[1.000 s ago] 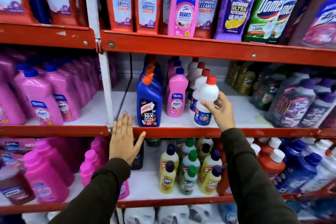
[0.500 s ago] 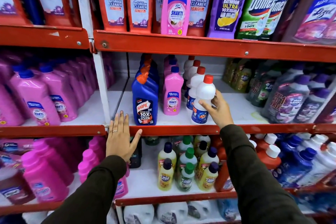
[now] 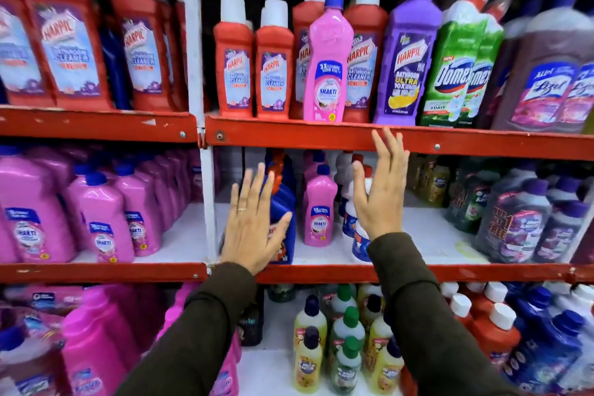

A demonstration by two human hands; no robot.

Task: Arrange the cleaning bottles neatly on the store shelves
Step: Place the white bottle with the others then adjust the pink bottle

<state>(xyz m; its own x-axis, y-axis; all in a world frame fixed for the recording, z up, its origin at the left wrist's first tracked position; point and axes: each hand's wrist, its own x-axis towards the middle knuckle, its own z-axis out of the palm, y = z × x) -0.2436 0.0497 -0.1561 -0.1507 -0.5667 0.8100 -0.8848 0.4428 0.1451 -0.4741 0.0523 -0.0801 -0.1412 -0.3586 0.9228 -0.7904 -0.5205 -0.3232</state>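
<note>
My left hand (image 3: 254, 222) is raised flat with fingers spread, in front of a blue Harpic bottle (image 3: 284, 199) on the middle shelf. My right hand (image 3: 381, 190) is also raised and open, fingers reaching up to the red edge of the upper shelf (image 3: 450, 141). It holds nothing. Behind it stands a row of white bottles with red caps (image 3: 358, 238), partly hidden. A small pink Shakti bottle (image 3: 319, 206) stands between the blue and white rows. On the upper shelf a tall pink Shakti bottle (image 3: 328, 64) stands among red Harpic bottles (image 3: 273, 64).
A white upright post (image 3: 196, 42) divides the shelf bays. Pink bottles (image 3: 96, 219) fill the left bay, dark purple-capped bottles (image 3: 520, 222) the right. Purple Harpic (image 3: 406, 51) and green Domex (image 3: 456, 64) bottles stand top right. Small yellow and green bottles (image 3: 344, 347) sit on the shelf below.
My right hand let go of the front white bottle and rose, fingers open. My left hand lifted off the shelf edge. The view tilted up, showing the whole upper shelf.
</note>
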